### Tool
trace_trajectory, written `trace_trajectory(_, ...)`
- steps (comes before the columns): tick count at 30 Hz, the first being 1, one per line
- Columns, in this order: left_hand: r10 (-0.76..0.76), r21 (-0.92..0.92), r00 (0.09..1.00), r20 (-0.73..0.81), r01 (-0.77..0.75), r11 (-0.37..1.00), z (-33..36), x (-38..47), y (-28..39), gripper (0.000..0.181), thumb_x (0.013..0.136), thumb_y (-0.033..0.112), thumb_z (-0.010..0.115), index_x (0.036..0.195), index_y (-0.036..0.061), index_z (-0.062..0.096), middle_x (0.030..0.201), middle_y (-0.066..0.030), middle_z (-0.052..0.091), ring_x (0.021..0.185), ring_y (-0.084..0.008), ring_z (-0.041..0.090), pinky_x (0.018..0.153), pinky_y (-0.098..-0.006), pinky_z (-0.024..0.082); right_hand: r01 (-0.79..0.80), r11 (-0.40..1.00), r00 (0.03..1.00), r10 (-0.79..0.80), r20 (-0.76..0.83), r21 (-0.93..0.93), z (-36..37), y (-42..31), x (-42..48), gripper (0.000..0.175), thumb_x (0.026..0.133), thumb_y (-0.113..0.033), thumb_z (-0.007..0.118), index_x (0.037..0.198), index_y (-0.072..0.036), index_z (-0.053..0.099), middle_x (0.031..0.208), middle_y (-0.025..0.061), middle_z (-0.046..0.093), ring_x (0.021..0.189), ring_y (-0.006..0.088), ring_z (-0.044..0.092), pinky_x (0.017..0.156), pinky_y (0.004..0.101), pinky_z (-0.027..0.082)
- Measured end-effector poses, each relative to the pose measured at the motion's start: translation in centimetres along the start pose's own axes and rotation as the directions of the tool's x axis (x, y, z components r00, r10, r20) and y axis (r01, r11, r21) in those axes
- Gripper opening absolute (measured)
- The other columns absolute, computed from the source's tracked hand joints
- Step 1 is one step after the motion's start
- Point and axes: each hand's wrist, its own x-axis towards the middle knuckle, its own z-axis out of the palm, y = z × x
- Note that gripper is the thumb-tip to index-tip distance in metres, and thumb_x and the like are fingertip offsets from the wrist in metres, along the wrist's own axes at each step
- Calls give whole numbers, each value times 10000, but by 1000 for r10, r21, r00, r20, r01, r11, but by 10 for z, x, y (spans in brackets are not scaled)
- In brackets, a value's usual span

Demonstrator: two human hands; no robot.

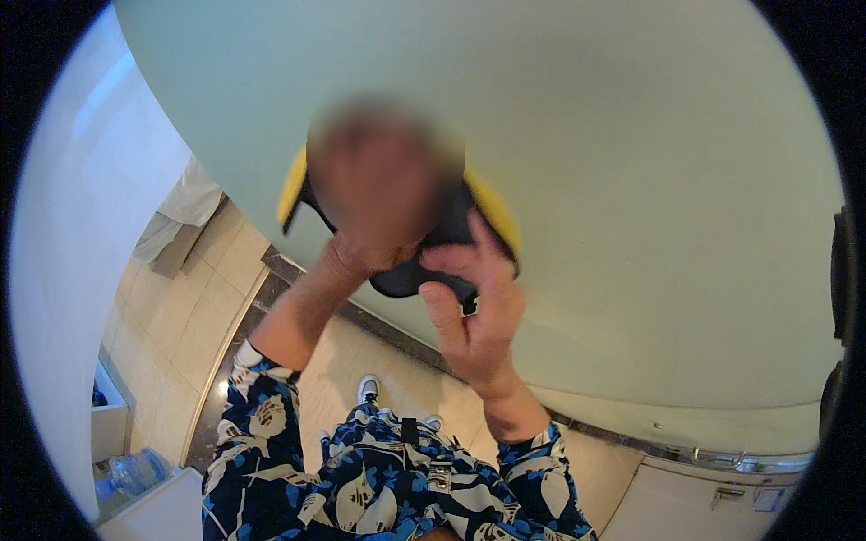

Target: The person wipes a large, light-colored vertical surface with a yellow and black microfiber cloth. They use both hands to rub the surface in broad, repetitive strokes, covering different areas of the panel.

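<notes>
A black-and-yellow piece, apparently fabric, is spread in front of me, its yellow showing along the outer edges. My left hand lies over its middle, but heavy blur hides the fingers and their grip. At the lower right of the piece is my right hand, thumb and fingers apart. Its fingertips overlap the black side, and the thumb stands away from them. A black flap hangs below my left wrist. Behind both hands stretches a smooth pale green panel.
Dark stone edging runs along the panel's base above beige floor tiles. Metal handles sit at lower right near a white cabinet front. Clear plastic bottles and a covered object are on the left.
</notes>
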Motion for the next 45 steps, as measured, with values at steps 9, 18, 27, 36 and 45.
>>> trace_trajectory(9, -320, 98, 858, 402, 308, 946, -19, -190, 21, 531, 767, 173, 558, 1255, 42, 395, 1379, -223, 246, 1261, -453, 230, 950, -593, 223, -191, 945, 947, 248, 205, -265, 47, 60, -72, 385, 759, -54, 618, 1121, -20, 491, 870, 150, 639, 773, 238, 641, 684, 318, 502)
trace_trajectory(18, -53, 67, 999, 7, 52, 996, 10, -22, 28, 414, 743, 286, 529, 1124, 128, 502, 1321, -159, 345, 1240, -401, 264, 974, -601, 104, -142, 987, 987, 147, -66, 74, -8, 15, -24, 438, 760, -28, 605, 1170, 22, 459, 955, 165, 624, 827, 239, 633, 726, 313, 492)
trace_trajectory(27, 408, -452, 913, -13, -369, 812, 32, 105, 158, 348, 807, 247, 527, 1148, 180, 531, 1242, -56, 481, 1119, -253, 461, 875, -316, 432, -32, 996, 760, 76, -646, 80, -101, -3, -56, 567, 810, -9, 469, 1334, 31, 257, 893, 115, 575, 815, 153, 529, 778, 272, 429)
trace_trajectory(36, 273, -756, 962, 25, -161, 634, 36, 118, 167, 373, 746, 235, 578, 1107, 157, 525, 1145, -37, 521, 1024, -231, 525, 803, -340, 464, -88, 988, 649, 153, -745, 127, -106, 3, -60, 588, 803, -19, 443, 1347, 44, 229, 977, 128, 567, 908, 165, 530, 828, 270, 394)
trace_trajectory(45, 395, -405, 918, 17, -355, 843, 19, 84, 124, 553, 610, 399, 669, 1095, 149, 578, 1272, 9, 450, 1180, -238, 404, 948, -411, 384, -94, 995, 813, 90, -575, 23, -73, -15, -58, 547, 827, 15, 438, 1339, 52, 250, 866, 125, 579, 752, 150, 528, 707, 256, 443)
